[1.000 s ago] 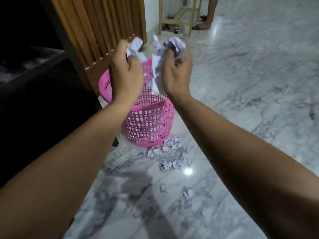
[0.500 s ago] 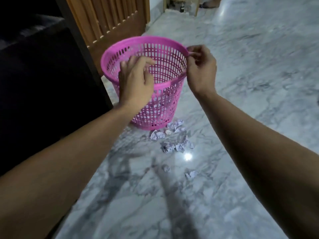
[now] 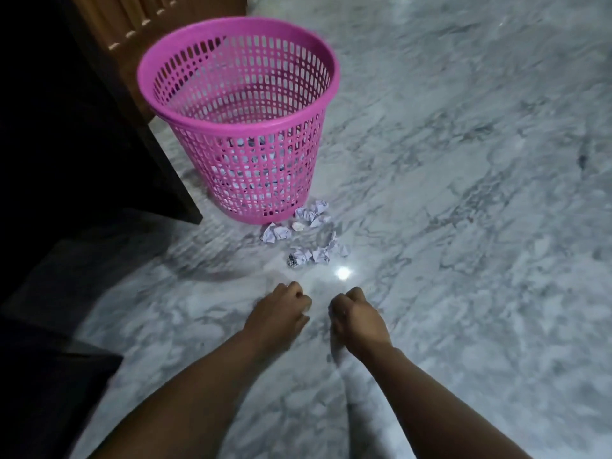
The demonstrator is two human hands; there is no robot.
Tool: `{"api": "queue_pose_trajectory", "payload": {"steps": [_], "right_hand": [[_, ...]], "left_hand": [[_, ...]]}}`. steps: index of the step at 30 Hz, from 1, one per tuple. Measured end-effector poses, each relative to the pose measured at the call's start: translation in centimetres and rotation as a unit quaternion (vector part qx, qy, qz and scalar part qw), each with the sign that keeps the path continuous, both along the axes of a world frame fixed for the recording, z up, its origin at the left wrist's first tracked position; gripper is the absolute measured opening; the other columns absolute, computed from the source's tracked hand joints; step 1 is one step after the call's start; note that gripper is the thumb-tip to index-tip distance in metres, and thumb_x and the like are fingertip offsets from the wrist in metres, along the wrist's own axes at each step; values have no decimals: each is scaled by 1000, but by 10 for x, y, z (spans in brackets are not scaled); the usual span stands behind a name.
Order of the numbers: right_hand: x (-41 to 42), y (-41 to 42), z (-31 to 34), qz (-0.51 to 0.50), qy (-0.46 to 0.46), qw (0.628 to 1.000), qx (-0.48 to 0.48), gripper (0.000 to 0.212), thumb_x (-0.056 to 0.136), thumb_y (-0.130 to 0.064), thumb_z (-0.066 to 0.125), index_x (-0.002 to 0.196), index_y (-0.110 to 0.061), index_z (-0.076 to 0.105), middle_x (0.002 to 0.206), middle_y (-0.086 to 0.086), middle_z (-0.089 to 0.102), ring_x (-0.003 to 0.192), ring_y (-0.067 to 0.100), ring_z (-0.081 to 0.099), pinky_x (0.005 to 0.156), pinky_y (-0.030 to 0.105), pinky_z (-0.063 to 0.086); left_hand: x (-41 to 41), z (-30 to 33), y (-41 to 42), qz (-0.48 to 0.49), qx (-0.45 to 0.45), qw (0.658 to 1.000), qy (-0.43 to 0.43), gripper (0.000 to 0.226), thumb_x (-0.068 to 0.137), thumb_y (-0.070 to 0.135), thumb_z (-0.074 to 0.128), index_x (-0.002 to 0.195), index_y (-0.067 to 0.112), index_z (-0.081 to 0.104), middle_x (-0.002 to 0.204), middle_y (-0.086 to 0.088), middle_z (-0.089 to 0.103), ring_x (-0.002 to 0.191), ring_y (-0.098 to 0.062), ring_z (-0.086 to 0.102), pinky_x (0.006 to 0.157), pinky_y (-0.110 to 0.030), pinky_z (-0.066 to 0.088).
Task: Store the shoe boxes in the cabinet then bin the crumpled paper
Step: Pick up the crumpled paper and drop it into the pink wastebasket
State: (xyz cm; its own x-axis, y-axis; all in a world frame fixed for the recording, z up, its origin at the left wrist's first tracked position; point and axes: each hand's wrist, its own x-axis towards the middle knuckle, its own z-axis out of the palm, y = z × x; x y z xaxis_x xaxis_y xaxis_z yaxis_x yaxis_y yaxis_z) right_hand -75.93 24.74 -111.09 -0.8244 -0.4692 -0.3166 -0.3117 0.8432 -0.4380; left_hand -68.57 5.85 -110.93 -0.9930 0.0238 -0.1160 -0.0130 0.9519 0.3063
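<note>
- Floor point(image 3: 463, 226): grey-white veined marble, fills the right and centre of the frame; one bright light reflection just below the paper cluster, centre frame.
- Cabinet point(image 3: 66, 144): dark mass along the left edge, upper left down to lower left; interior too dark to read; shoe boxes cannot be made out.
- Wooden panel point(image 3: 139, 21): brown, slatted, top left of the frame, behind the bin.
- Bin point(image 3: 238, 104): pink plastic lattice basket, upright on the floor, upper centre-left; stands just beside the cabinet corner; pale paper shows through the lower wall, so some paper lies inside.
- Left hand point(image 3: 278, 313): lower centre, back of hand up, fingers curled under into a loose fist; low over the floor; whether it grips anything cannot be told, the palm side being hidden.
- Right hand point(image 3: 356, 318): just beside the left hand, a narrow gap between them; fingers likewise curled in; contents, if any, cannot be told; both hands motion-blurred.
- Crumpled paper point(image 3: 306, 235): several small white-lilac balls on the floor, centre frame; nearest ones touching or just beside the bin's base, the rest scattered toward the hands; clear floor lies between cluster and hands.
</note>
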Motion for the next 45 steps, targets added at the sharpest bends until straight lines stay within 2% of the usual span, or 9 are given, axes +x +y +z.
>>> {"api": "queue_pose_trajectory", "payload": {"steps": [5, 10, 13, 15, 18, 24, 32, 40, 45], "right_hand": [[-29, -6, 5, -120, -12, 987, -104, 17, 92, -16, 53, 99, -18, 68, 103, 3, 61, 89, 24, 63, 74, 29, 43], [-74, -40, 12, -130, 51, 975, -172, 35, 93, -17, 57, 127, -19, 63, 124, 11, 53, 109, 33, 59, 90, 36, 50], [-94, -64, 7, -97, 74, 985, -121, 52, 95, -39, 59, 144, -28, 48, 136, 10, 44, 124, 34, 47, 94, 45, 50], [-100, -74, -3, -25, 89, 996, -9, 63, 94, -55, 55, 151, -34, 38, 147, 10, 38, 131, 34, 40, 97, 49, 46], [-88, -72, -23, 71, 162, 982, 73, 47, 95, -51, 54, 137, -29, 52, 140, 11, 46, 121, 37, 48, 89, 49, 44], [-68, -39, -46, 142, 220, 965, -16, 12, 93, -31, 59, 96, -19, 56, 102, 3, 52, 85, 30, 55, 62, 37, 46], [-129, -76, 0, -95, 108, 974, -177, 20, 89, -25, 60, 107, -18, 63, 113, 9, 54, 104, 34, 60, 76, 41, 51], [-170, -140, -9, 6, 104, 994, -12, 72, 85, -67, 57, 143, -26, 44, 144, 11, 42, 130, 35, 43, 99, 53, 46], [-157, -145, -28, 61, 176, 982, 26, 61, 94, -60, 52, 146, -28, 45, 141, 12, 48, 125, 39, 45, 92, 53, 46]], "left_hand": [[-13, -4, 7, 88, 124, 984, 94, 14, 90, 16, 65, 99, 27, 68, 100, 10, 58, 96, -19, 60, 70, -36, 53], [-47, 6, -11, 115, 67, 979, 155, 29, 93, 27, 64, 121, 33, 71, 142, 7, 55, 121, -25, 51, 91, -39, 49], [-65, -10, -21, 95, -22, 991, 96, 39, 92, 32, 66, 130, 36, 66, 162, 0, 37, 141, -33, 40, 99, -45, 45], [-67, -21, -22, 72, -20, 992, 98, 37, 89, 28, 71, 126, 29, 71, 153, -7, 51, 132, -36, 51, 98, -48, 49], [-60, -31, -25, 57, -1, 989, 136, 27, 87, 17, 74, 113, 21, 77, 127, -7, 66, 104, -34, 59, 86, -43, 54], [-43, -32, -23, 110, 99, 977, 153, 27, 86, 4, 61, 105, 21, 69, 105, 4, 55, 94, -23, 50, 82, -41, 48], [-92, -13, -47, 231, 33, 962, 141, 43, 89, 23, 50, 130, 31, 60, 140, -2, 51, 124, -32, 48, 101, -47, 40], [-104, -35, -58, 195, 7, 981, 21, 60, 96, 25, 48, 154, 39, 37, 161, -1, 28, 143, -32, 31, 119, -52, 27], [-94, -38, -67, 187, 27, 979, 80, 65, 87, 15, 57, 147, 36, 49, 145, -3, 48, 129, -31, 45, 110, -46, 38]]}}
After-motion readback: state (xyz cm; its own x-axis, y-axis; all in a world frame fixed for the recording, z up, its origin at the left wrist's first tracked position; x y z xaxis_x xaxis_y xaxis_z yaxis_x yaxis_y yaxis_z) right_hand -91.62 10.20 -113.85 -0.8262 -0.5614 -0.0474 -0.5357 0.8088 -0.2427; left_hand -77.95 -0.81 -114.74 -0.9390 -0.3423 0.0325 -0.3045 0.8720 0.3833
